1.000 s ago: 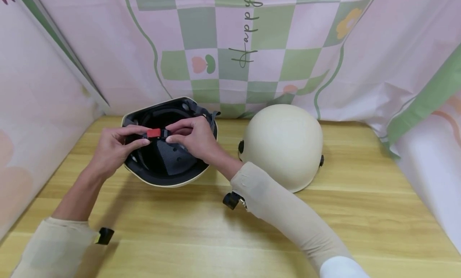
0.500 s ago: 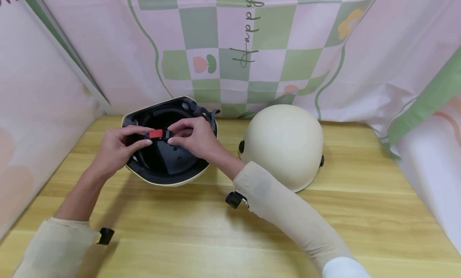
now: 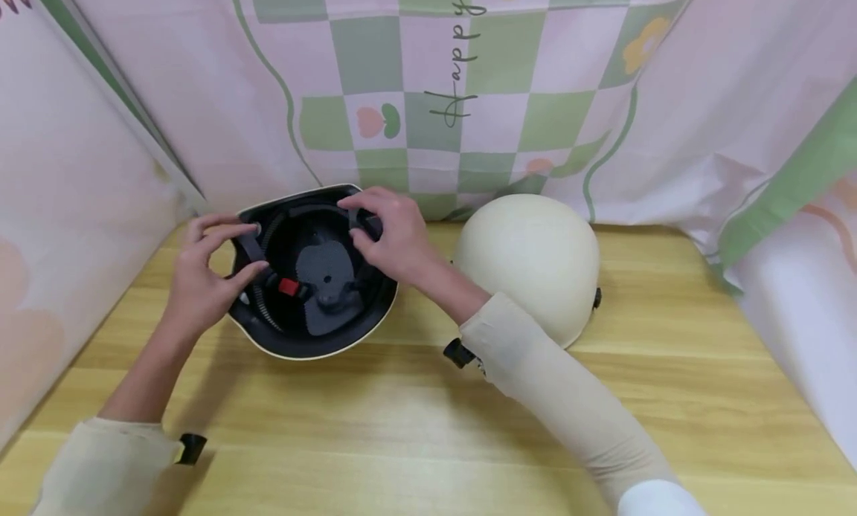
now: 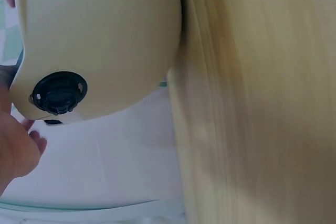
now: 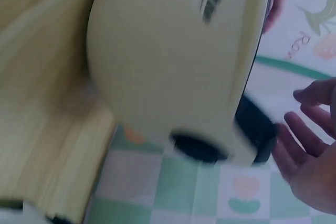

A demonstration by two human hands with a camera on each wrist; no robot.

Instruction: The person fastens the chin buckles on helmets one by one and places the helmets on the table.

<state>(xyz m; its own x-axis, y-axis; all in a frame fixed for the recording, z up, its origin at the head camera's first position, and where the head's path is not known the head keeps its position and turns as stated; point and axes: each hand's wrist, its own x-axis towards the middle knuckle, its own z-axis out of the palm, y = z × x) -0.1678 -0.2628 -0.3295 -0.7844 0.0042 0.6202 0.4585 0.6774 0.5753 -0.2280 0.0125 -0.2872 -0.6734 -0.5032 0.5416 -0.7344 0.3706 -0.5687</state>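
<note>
Basically, going L to R: cloth wall [image 3: 67,189] at far L, pale pink w/ peach shapes; then the L sleeve [image 3: 107,464], beige, w/ a small black cam [image 3: 192,449] at its edge. L hand [image 3: 201,274] is at the L side of the upturned helmet [image 3: 318,345], thumb & index well apart in a C, L strap [image 3: 251,248] (dark) lying btwn them; no tight pinch shows. Helmet's on the wooden table [image 3: 335,442], opening up, cream shell outside, black lining inside. L wrist view gives its side w/ a round black disc [image 4: 59,93]. Inside, L of ctr, is the red buckle [image 3: 289,286], held by neither hand; R of it, the grey pad [image 3: 328,263] w/ a small dark hole. R hand [image 3: 398,237] is at the far R edge of the helmet, thumb & index parted around the R strap [image 3: 354,218]; R wrist view has its fingers spread & loosely bent, nearest ones right by the dark strap, contact hard to tell. So hands are apart from each other, one per side. Behind: back cloth [image 3: 502,51], green/white checks, "Happy" printed sideways. Further R, second helmet [image 3: 529,256], cream, dome up, near the R forearm, black knob [image 3: 597,298] on its R side. R sleeve [image 3: 556,397] runs to the bottom R, 2nd black cam [image 3: 458,352] at the wrist.
</note>
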